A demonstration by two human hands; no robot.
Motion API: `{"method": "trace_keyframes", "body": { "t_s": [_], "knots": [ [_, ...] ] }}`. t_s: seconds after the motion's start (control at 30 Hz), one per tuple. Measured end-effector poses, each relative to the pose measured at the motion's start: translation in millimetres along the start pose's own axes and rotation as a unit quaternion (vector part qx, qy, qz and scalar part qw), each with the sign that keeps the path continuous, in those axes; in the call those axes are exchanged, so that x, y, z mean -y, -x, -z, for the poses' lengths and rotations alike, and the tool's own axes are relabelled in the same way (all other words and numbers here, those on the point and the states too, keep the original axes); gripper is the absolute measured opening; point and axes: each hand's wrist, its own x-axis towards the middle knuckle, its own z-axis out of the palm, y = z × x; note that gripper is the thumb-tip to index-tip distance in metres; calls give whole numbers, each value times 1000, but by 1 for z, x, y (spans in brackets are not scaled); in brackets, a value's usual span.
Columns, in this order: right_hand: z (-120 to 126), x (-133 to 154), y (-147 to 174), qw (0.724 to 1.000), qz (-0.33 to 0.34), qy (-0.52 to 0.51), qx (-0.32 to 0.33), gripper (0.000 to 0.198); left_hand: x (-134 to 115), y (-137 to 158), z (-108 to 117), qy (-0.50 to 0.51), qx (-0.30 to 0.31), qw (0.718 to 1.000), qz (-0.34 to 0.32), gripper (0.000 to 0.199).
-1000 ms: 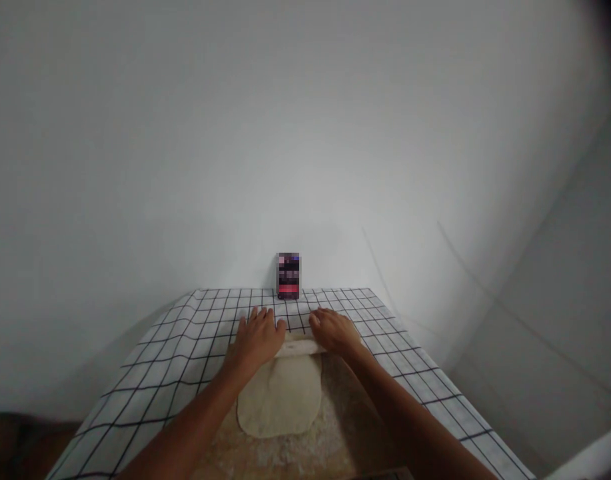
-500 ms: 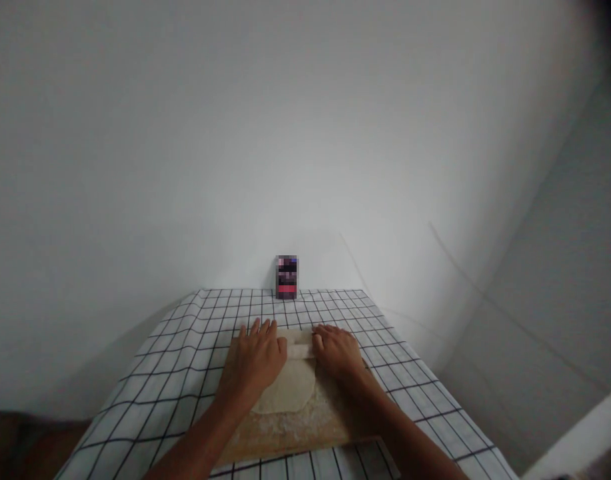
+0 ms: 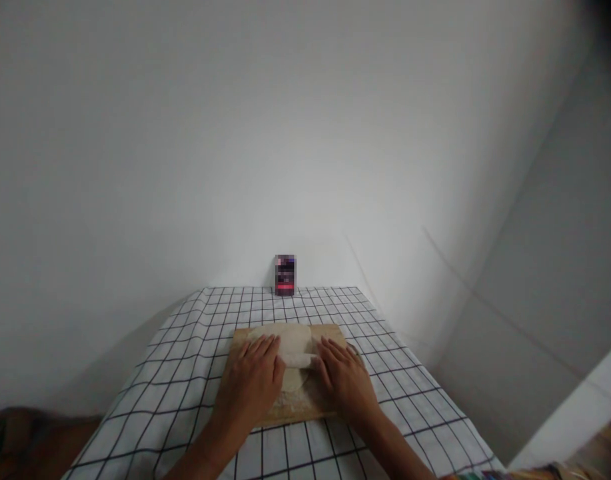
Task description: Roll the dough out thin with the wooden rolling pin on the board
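Observation:
A pale rolling pin (image 3: 300,361) lies crosswise on a flat sheet of dough (image 3: 296,339). Over the pin's left end rests my left hand (image 3: 255,370), holding it under the palm with the fingers pointing forward. My right hand (image 3: 348,383) covers the opposite end in the same way, its fingers close together. Both pin ends are hidden under the hands. Dough shows beyond the pin, with a smaller rounded part on the near side. Underneath is a wooden board (image 3: 328,330), dusted with flour near its front edge.
A white cloth with dark grid lines (image 3: 175,360) covers the table. At its far edge a small dark, pixelated upright object (image 3: 286,275) stands by the white wall (image 3: 285,133). Brown items (image 3: 15,433) lie low at the left, blurred.
Both hands and the rolling pin have come back towards me over the dough, so more dough shows beyond the pin. The board's front edge appears farther from me.

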Motion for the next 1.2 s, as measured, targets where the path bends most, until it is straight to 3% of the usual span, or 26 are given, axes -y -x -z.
{"method": "trace_keyframes", "body": {
  "t_s": [0.13,0.43,0.6,0.8,1.07,1.2],
  "knots": [
    [1,-4,-13,1000,7,-1,17,48,3,-6,-3,5,3,1000,2,43],
    [-9,-16,-95,997,-22,47,60,50,8,-56,-5,-26,65,996,52,43],
    [-10,-20,-115,995,-34,43,85,50,10,-69,-9,-39,69,994,74,41],
    [-5,-15,-103,994,-25,64,85,51,7,-58,-3,-38,66,996,41,41],
    [2,-13,-53,999,38,18,17,45,-1,-26,-7,-36,3,999,-3,43],
    [7,-10,-26,1000,16,-9,15,44,-8,-5,0,-21,8,1000,-8,44]
  ]
}}
